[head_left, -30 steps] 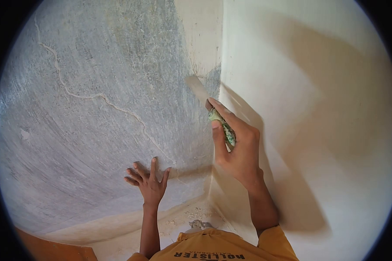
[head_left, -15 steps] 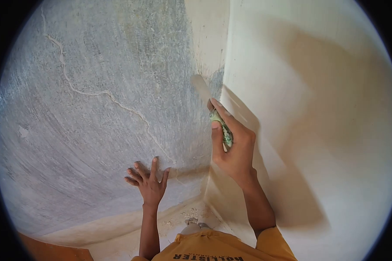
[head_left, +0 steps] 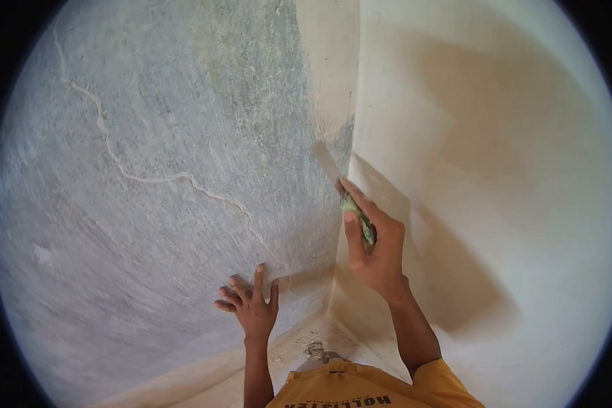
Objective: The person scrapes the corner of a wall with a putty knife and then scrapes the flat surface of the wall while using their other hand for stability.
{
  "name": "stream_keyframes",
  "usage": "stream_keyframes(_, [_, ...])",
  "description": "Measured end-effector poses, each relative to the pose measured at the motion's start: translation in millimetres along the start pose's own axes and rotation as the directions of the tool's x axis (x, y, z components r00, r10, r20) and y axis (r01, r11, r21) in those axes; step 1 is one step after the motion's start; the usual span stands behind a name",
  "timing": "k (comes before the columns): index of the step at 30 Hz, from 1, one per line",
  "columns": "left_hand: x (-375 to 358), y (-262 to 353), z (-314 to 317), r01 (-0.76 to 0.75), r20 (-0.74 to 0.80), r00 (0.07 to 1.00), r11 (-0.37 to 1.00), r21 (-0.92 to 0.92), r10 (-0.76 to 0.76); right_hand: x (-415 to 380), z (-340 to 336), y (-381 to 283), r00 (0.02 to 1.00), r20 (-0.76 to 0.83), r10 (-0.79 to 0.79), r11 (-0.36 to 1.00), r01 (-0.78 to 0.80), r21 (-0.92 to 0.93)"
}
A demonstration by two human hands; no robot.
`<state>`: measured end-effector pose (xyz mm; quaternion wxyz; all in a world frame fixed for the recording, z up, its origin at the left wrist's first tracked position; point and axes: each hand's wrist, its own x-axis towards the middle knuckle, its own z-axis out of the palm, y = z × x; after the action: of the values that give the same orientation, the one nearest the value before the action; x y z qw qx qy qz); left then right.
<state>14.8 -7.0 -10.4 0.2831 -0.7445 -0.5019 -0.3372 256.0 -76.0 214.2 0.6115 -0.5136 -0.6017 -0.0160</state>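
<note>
My right hand (head_left: 381,248) is closed around the green, blotchy handle of a putty knife (head_left: 328,162). Its flat blade points up and to the left, against the grey wall (head_left: 183,122) close to the corner, just below a cream-coloured patch (head_left: 330,61). Lower down, my left hand (head_left: 254,306) rests on the grey wall with its fingers spread, holding nothing. A pale, winding crack line (head_left: 143,179) runs down the wall and ends a little above the left hand.
To the right, a cream side wall (head_left: 523,224) meets the grey wall at the corner and carries arm shadows. Crumbs of debris (head_left: 313,347) lie on the floor at the corner's foot. A small white spot (head_left: 43,254) marks the grey wall at left.
The view has shifted, so wall and hands appear lower and slightly to the right. The putty knife stays in my right hand below the cream patch; my left hand stays spread on the wall.
</note>
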Motion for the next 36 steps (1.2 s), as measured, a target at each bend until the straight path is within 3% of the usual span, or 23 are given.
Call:
stream_keyframes(10, [-2, -3, 2, -0.015, 0.037, 0.999, 1.000, -0.023, 0.016, -9, 1, -8, 0.994, 0.001, 0.111, 0.994, -0.111, -0.010])
stream_keyframes(22, [1, -1, 4, 0.014, -0.038, 0.999, 0.996, -0.090, -0.018, 5, 0, -15, 0.982, -0.037, 0.185, 0.983, -0.185, 0.018])
stream_keyframes(36, [0, -3, 0, -0.001, -0.029, 1.000, 0.994, -0.111, -0.003, -7, 4, -11, 0.987, -0.025, 0.162, 0.986, -0.162, -0.033])
